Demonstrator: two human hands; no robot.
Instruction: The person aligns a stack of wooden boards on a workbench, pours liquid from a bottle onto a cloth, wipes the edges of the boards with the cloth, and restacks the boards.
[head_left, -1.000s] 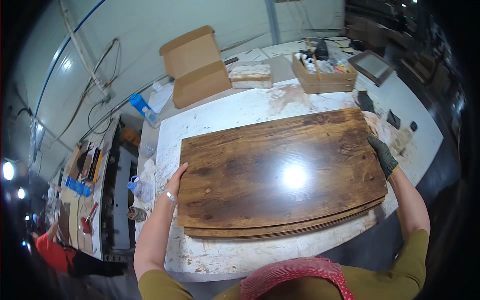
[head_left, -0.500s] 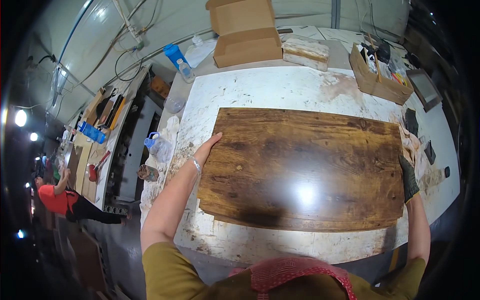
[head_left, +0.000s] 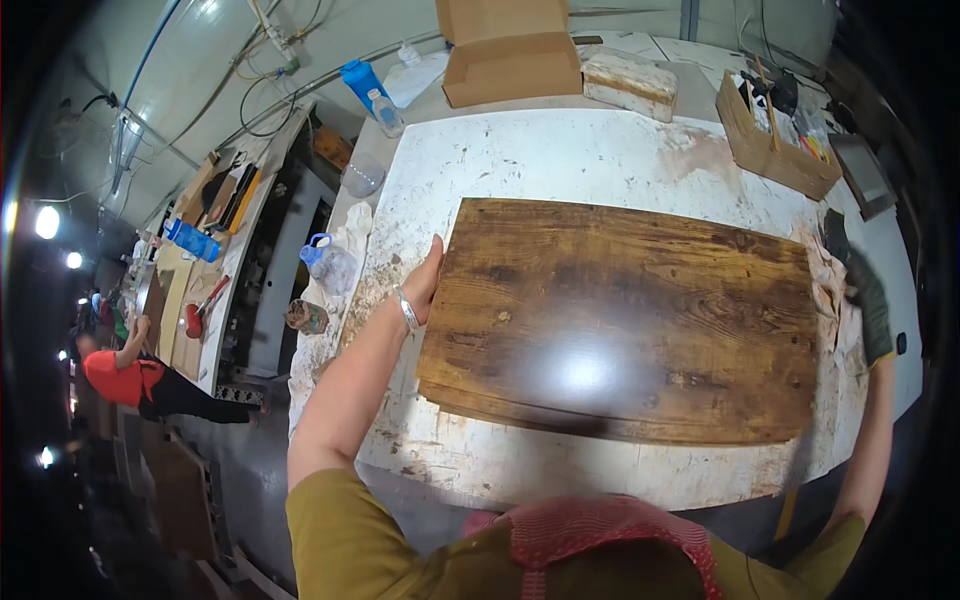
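A stack of dark brown wood-grain boards (head_left: pixel 620 310) lies on a white, stained worktable, their edges slightly offset at the near side. At the stack's left edge is my bare left hand (head_left: pixel 427 278), fingers stretched out along the edge, a silver bracelet on the wrist. My right hand (head_left: pixel 868 305), in a dark grey glove, is off the boards to the right. It is over or beside a crumpled pinkish cloth (head_left: pixel 826 285), close to a dark piece of fabric (head_left: pixel 834 232). Motion smears its fingers, so I cannot make out any grip.
An open cardboard box (head_left: pixel 515 75), a stained whitish block (head_left: pixel 630 85) and a carton of tools (head_left: pixel 780 150) line the table's far side. Plastic bottles, a blue-handled jug (head_left: pixel 328 265) and a jar (head_left: pixel 306 317) stand left. A person in red (head_left: pixel 120 375) works at another bench.
My right hand has left the boards' right edge and moved right and up toward the cloth. My left hand's thumb no longer lies over the top board. The view has shifted slightly.
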